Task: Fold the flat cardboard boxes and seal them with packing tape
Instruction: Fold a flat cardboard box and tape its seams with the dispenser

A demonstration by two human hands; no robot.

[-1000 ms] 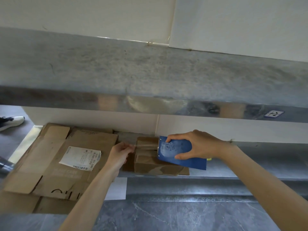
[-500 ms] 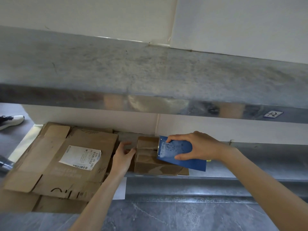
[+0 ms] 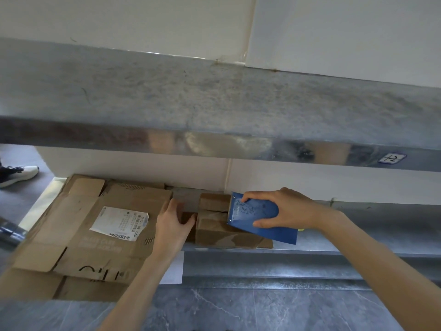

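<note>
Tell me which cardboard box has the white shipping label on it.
The big flattened box on the left, topmost of the flat pile: the white label lies on its upper face. The small folded box at the blue tape dispenser shows none.

shoe [image 3: 21,173]: cut by left edge | label [image 3: 119,222] print: unreadable | box [image 3: 214,231]: partly behind dispenser [image 3: 253,211]

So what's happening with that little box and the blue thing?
A person is taping up a small cardboard box on a metal shelf. The right hand holds a blue tape dispenser against the box's top, while the left hand presses flat on its left side. A pile of flat cardboard boxes lies to the left, not yet folded.
</note>
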